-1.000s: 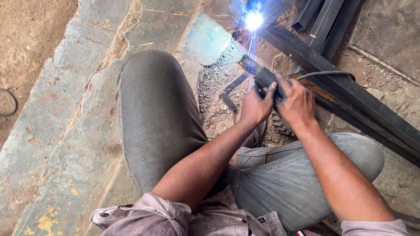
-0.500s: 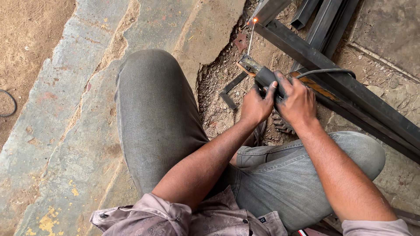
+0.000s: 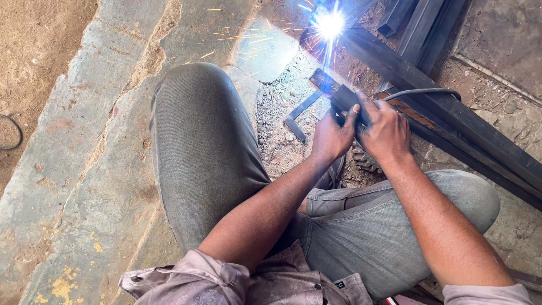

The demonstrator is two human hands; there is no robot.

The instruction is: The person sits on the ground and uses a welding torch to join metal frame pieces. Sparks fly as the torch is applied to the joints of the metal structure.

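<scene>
**Arc lit at the steel bar**

I look down on both hands closed around a dark electrode holder [image 3: 339,97]. My left hand [image 3: 333,135] grips it from the near side, my right hand [image 3: 387,131] wraps it just beside, with a black cable [image 3: 420,91] looping off behind. A white-blue arc [image 3: 329,24] burns at the end of a long dark steel bar [image 3: 451,113], throwing sparks [image 3: 237,35] over the stone slabs [image 3: 84,169]. A small metal angle piece [image 3: 299,116] lies on the gravel between my knees.

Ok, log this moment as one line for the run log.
left hand: shut on electrode holder | right hand: shut on electrode holder | arc: lit at steel bar | sparks flying over stone slab
</scene>
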